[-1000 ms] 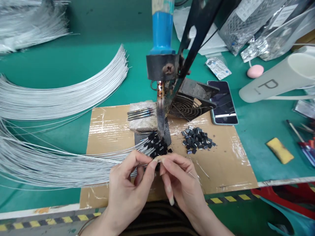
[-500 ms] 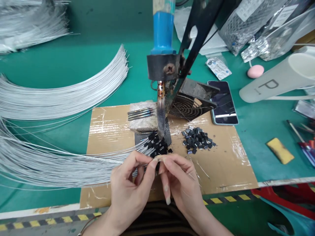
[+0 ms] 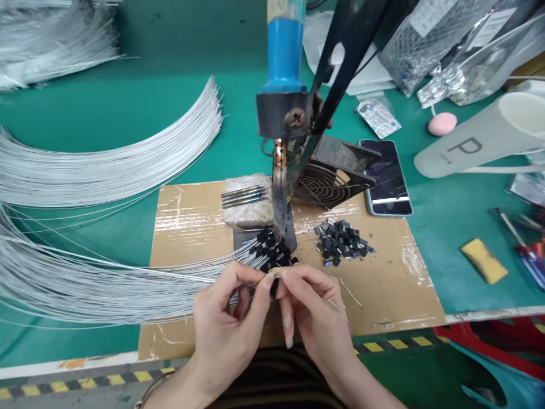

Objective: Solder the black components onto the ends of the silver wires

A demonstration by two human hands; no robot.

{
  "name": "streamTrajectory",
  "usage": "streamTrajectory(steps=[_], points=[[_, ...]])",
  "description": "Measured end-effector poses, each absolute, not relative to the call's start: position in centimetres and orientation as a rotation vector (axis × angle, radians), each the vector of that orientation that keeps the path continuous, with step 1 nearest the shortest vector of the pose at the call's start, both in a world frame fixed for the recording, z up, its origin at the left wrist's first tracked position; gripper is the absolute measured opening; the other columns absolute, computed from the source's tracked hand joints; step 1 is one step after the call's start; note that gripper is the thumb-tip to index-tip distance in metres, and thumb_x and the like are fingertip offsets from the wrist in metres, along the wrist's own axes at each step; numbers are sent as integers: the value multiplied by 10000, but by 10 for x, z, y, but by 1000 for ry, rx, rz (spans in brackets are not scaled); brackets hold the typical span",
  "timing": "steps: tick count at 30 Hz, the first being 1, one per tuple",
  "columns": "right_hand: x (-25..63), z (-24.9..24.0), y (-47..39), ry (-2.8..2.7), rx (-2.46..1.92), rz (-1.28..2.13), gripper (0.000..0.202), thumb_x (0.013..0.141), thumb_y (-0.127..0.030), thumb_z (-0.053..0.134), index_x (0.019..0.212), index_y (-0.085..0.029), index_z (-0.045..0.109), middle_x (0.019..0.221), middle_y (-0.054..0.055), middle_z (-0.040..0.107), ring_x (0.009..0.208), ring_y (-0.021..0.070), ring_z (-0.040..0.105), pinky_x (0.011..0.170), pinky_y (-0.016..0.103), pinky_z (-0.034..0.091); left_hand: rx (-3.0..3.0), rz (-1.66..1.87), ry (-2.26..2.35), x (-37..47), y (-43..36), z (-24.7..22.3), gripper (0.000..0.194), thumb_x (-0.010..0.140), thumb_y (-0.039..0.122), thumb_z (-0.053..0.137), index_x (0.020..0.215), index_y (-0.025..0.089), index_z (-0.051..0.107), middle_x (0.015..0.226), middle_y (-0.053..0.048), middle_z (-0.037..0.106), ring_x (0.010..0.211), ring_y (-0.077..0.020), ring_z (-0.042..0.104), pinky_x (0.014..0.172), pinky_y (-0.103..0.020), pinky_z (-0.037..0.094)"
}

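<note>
My left hand (image 3: pixel 232 318) pinches thumb against index finger on something too small to make out, over the cardboard sheet's (image 3: pixel 187 227) front half. Fingertip to fingertip with it, my right hand (image 3: pixel 317 312) is also pinched, a thin wire tip showing by its fingers. Just behind the fingers lie small black pieces (image 3: pixel 270 250) at the ends of a bundle of thin white wires (image 3: pixel 128 295). Above these pieces the soldering iron's tip (image 3: pixel 280 210) points down. A pile of loose black pieces (image 3: pixel 340 241) sits on the cardboard to the right.
Metal rods rest on a pale block (image 3: pixel 247 213). A dark fan (image 3: pixel 330 182) and a phone (image 3: pixel 387 179) stand behind the loose pile. More white wires (image 3: pixel 128 170) curve at the left. At the right are a yellow sponge (image 3: pixel 484 261) and a white cup (image 3: pixel 477 136).
Both hands have shifted very slightly right, still pinched together. The soldering iron appears slightly further right in the view.
</note>
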State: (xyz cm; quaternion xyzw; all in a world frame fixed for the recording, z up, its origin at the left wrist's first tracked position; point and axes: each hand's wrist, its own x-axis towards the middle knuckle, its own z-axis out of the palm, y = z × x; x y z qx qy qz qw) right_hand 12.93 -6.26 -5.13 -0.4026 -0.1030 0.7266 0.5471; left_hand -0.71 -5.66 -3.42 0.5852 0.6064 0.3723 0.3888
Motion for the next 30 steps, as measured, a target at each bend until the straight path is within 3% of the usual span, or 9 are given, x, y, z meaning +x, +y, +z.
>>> streamTrajectory(steps=[8, 21, 26, 30], points=[[127, -50, -62, -231, -995, 1689, 232, 861, -373, 847, 730, -184, 818, 489, -15, 667, 288, 76, 547, 296, 125, 424, 1522, 980, 1558, -6, -58, -37, 107, 963, 220, 711, 858, 224, 687, 613, 51, 652, 469, -82, 466, 449, -215, 356], [124, -55, -68, -275, -984, 1629, 183, 911, -358, 828, 819, -200, 848, 540, -13, 691, 329, 75, 588, 324, 116, 485, 1365, 988, 1542, -4, -57, -39, 115, 972, 240, 715, 862, 229, 683, 696, 28, 747, 568, -97, 643, 490, -189, 405], [131, -57, -68, -364, -991, 1617, 200, 985, -389, 744, 1025, -235, 865, 720, 9, 742, 423, 84, 653, 361, 141, 548, 1280, 1009, 1547, -5, -52, -34, 123, 953, 240, 731, 837, 230, 689, 642, 59, 668, 517, -62, 515, 481, -162, 362], [134, -59, -69, -442, -1017, 1606, 157, 980, -346, 760, 1046, -244, 860, 788, 1, 740, 438, 67, 661, 375, 127, 554, 1263, 1019, 1555, -6, -51, -31, 120, 942, 245, 746, 832, 232, 699, 643, 62, 677, 502, -57, 478, 472, -153, 350]])
